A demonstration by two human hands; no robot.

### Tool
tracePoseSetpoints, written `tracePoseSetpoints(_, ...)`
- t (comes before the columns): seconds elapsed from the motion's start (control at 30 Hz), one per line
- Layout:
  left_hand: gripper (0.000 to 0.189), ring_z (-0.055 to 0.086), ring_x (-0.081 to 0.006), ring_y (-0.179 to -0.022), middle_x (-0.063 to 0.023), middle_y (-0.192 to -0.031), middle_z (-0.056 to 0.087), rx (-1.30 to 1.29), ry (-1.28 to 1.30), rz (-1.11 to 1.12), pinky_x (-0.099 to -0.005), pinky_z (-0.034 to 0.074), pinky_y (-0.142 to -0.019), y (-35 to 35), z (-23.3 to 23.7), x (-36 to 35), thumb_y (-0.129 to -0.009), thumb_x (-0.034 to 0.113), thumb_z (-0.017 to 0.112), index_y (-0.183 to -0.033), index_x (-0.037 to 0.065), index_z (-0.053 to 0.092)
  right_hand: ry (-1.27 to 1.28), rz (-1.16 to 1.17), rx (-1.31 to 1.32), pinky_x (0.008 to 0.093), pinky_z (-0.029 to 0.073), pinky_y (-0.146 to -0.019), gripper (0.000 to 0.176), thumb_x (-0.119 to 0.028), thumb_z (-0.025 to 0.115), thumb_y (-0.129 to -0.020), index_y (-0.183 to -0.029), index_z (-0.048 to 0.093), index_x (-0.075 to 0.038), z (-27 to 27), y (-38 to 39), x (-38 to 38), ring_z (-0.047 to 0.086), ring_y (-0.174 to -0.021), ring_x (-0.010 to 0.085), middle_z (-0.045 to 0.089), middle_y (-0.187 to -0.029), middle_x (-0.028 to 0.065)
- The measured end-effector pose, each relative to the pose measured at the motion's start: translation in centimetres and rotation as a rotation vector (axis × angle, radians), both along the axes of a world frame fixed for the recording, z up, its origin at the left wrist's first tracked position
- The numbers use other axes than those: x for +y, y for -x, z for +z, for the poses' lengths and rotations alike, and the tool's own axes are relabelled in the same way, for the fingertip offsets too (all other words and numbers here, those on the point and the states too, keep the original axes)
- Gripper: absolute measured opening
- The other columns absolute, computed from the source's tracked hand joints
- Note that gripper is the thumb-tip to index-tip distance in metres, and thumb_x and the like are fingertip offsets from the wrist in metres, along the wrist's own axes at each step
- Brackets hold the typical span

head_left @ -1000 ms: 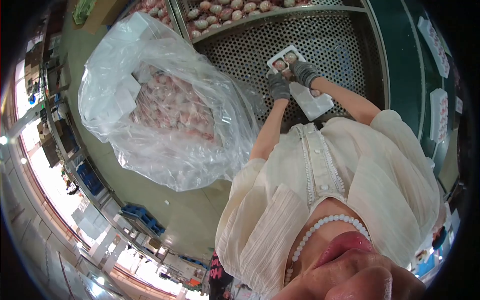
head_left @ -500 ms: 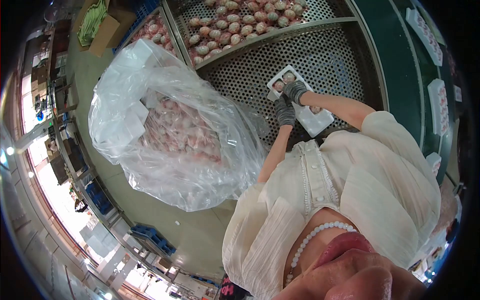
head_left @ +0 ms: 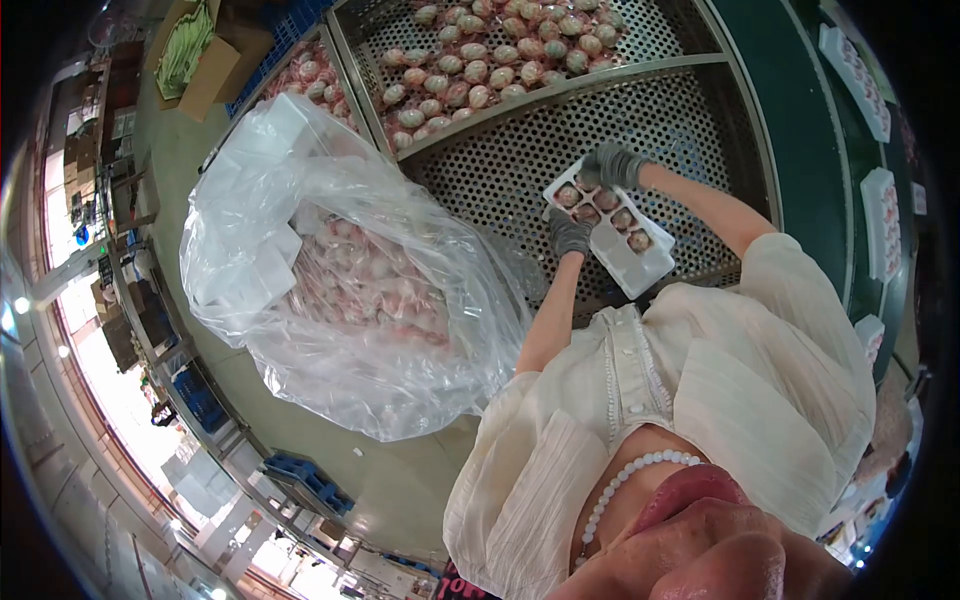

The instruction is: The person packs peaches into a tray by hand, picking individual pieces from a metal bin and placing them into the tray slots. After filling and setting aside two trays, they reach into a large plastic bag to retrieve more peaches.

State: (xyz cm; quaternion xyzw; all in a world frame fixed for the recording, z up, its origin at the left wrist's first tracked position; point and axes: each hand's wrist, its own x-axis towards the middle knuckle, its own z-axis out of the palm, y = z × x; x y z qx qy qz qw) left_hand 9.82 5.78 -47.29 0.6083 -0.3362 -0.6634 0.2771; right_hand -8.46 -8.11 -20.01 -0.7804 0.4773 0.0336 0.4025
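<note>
A white foam tray (head_left: 622,262) with compartments is tilted in front of me, above the perforated metal surface. Several egg-shaped items (head_left: 622,218) in clear, red-printed wrapping sit in its cups. My left hand (head_left: 571,234), in a grey knitted glove, is closed on the tray's left edge. My right hand (head_left: 613,166), gloved the same way, has its fingers curled over the far corner cup. Those fingers hide whatever lies under them.
Many wrapped egg-shaped items (head_left: 475,72) lie in the metal bin (head_left: 560,84) beyond a divider. A big clear plastic bag (head_left: 330,375) with more items stands at left. Filled white trays (head_left: 880,222) rest on a green belt (head_left: 822,200) at right. A cardboard box (head_left: 225,68) is far left.
My hands have moved apart. The right has shifted toward the tray's far corner, and the left has stayed by its left edge. More of the tray's filled cups now show.
</note>
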Motion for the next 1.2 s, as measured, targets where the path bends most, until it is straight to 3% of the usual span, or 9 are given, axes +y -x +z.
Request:
tracePoseSetpoints(0.1, 0.087, 0.008, -0.0247, -0.122, -0.0169, -0.13, 0.009, -0.344, -0.046, -0.239, -0.0292, 0.011, -0.099, 1.2, 10.7, -1.4, -0.066, 0.036, 0.058, -0.125, -0.001, 0.007, 0.392, -0.422, -0.034, 0.0334, 0.044, -0.06, 0.024, -0.027, 0.05, -0.074, -0.09, 0.053, -0.009, 0.9, 2.4, -6.5, 0.055, -0.066, 0.0233, 0.056, -0.078, 0.0101)
tracePoseSetpoints(0.2, 0.084, 0.008, -0.0254, -0.121, -0.0161, -0.131, 0.008, 0.071, 0.018, 0.08, -0.0297, 0.012, -0.099, 0.4, 1.1, 1.4, -0.067, 0.036, 0.056, -0.125, 0.0, 0.007, 0.517, -0.506, 0.213, 0.0341, 0.045, -0.071, 0.028, -0.012, 0.041, -0.079, -0.107, 0.045, -0.011, -0.8, 2.9, -14.1, 0.052, -0.088, 0.0237, 0.048, -0.106, 0.0102)
tracePoseSetpoints(0.33, 0.079, 0.012, -0.0242, -0.121, -0.0151, -0.131, 0.011, -0.668, -0.184, -0.424, -0.03, 0.014, -0.098, 2.2, 19.5, -3.2, -0.069, 0.034, 0.055, -0.125, 0.0, 0.01, 0.734, -0.102, 0.426, 0.0314, 0.041, -0.082, 0.039, -0.001, 0.039, -0.078, -0.116, 0.038, -0.012, -7.7, 2.2, -20.3, 0.041, -0.105, 0.0227, 0.036, -0.12, 0.0093)
tracePoseSetpoints(0.67, 0.078, 0.019, -0.0255, -0.119, -0.0174, -0.127, 0.02, -0.637, -0.123, -0.4, -0.0305, 0.019, -0.097, 1.5, 13.5, -1.9, -0.065, 0.03, 0.06, -0.123, -0.001, 0.018, 0.549, -0.104, 0.475, 0.0304, 0.046, -0.066, 0.017, -0.003, 0.047, -0.074, -0.09, 0.054, -0.001, -7.2, 2.1, -21.9, 0.052, -0.077, 0.0215, 0.053, -0.086, 0.0118)
tracePoseSetpoints(0.87, 0.081, 0.015, -0.0242, -0.12, -0.015, -0.13, 0.015, 0.187, -0.075, 0.222, -0.03, 0.015, -0.098, -0.5, -2.6, 1.1, -0.066, 0.035, 0.059, -0.124, 0.001, 0.014, 0.565, -0.41, 0.132, 0.0274, 0.044, -0.053, 0.013, -0.009, 0.044, -0.077, -0.085, 0.053, -0.002, -4.8, 4.4, -21.8, 0.05, -0.058, 0.018, 0.051, -0.069, 0.0123)
tracePoseSetpoints(1.0, 0.08, 0.017, -0.024, -0.119, -0.0142, -0.13, 0.013, -0.636, -0.121, -0.5, -0.0312, 0.017, -0.098, 1.3, 20.5, -4.3, -0.067, 0.036, 0.058, -0.124, 0.002, 0.015, 0.401, -0.686, -0.46, 0.0301, 0.046, -0.058, 0.021, -0.02, 0.046, -0.08, -0.085, 0.054, -0.001, -8.8, 8.0, -20.9, 0.055, -0.064, 0.0181, 0.058, -0.075, 0.0079)
tracePoseSetpoints(1.03, 0.074, 0.028, -0.0258, -0.114, -0.0155, -0.125, 0.024, -0.572, 0.029, -0.355, -0.0323, 0.028, -0.092, 1.0, 16.7, -3.3, -0.067, 0.032, 0.058, -0.123, 0.002, 0.02, 0.102, -0.715, -0.446, 0.0283, 0.045, -0.055, 0.026, -0.025, 0.052, -0.077, -0.088, 0.054, -0.002, 1.8, 6.0, -14.6, 0.054, -0.063, 0.0142, 0.057, -0.074, 0.0041)
tracePoseSetpoints(1.13, 0.047, 0.047, -0.0258, -0.084, -0.0099, -0.093, 0.046, -0.581, 0.338, -0.146, -0.0308, 0.042, -0.066, 2.2, 22.7, -3.8, -0.066, 0.022, 0.059, -0.103, 0.001, 0.038, -0.296, -0.726, -0.669, 0.0269, 0.045, -0.057, 0.024, -0.026, 0.052, -0.077, -0.087, 0.053, -0.005, 6.8, 5.2, -6.6, 0.051, -0.065, 0.0138, 0.054, -0.073, 0.0052)
tracePoseSetpoints(1.2, 0.034, 0.049, -0.0231, -0.076, -0.0069, -0.087, 0.048, 0.193, 0.164, 0.224, -0.0332, 0.043, -0.058, 3.3, 28.9, -5.3, -0.073, 0.026, 0.052, -0.097, 0.004, 0.042, -0.255, -0.651, -0.595, 0.0257, 0.044, -0.055, 0.024, -0.027, 0.053, -0.076, -0.086, 0.053, -0.005, 7.4, 4.5, -1.8, 0.05, -0.062, 0.012, 0.054, -0.072, 0.0031)
